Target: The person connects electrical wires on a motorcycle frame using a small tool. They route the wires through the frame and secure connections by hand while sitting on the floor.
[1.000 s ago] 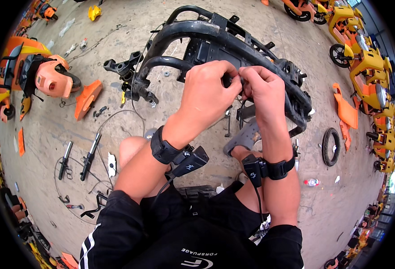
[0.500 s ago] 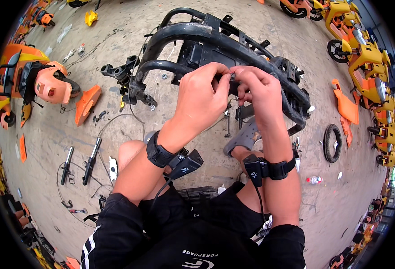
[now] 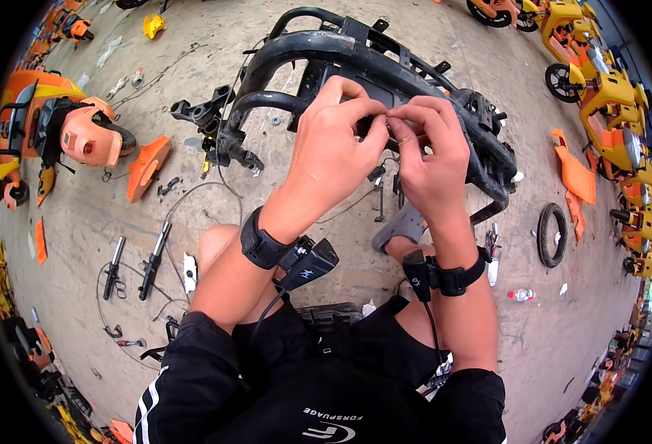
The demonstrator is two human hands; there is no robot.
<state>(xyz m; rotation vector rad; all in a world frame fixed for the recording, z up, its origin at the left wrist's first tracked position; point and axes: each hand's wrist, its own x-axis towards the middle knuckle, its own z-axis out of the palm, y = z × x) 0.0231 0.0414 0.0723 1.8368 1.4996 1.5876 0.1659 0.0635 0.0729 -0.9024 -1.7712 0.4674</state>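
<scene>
My left hand [image 3: 340, 144] and my right hand [image 3: 429, 148] meet over a black tubular scooter frame [image 3: 315, 46], fingertips pinched together in front of its dark plate. Whatever is held between the fingertips is too small and hidden to make out. A dark cable [image 3: 381, 192] hangs below the hands. A black steering-clamp assembly [image 3: 204, 115] lies by the frame's left end, and a small metal ring [image 3: 275, 120] is on the floor behind the frame's lower tube.
An orange scooter [image 3: 89, 137] and loose orange panels [image 3: 148, 166] lie left, two fork tubes [image 3: 154, 263] lower left. Right are rows of yellow scooters [image 3: 603, 118], an orange panel [image 3: 573, 174], a tyre [image 3: 551, 233] and a bottle [image 3: 522, 294]. My grey shoe [image 3: 403, 226] rests under the frame.
Both hands have shifted slightly upward since half a second ago, and their fingers have changed position, the left fingers more raised and the right thumb now upright toward the meeting fingertips.
</scene>
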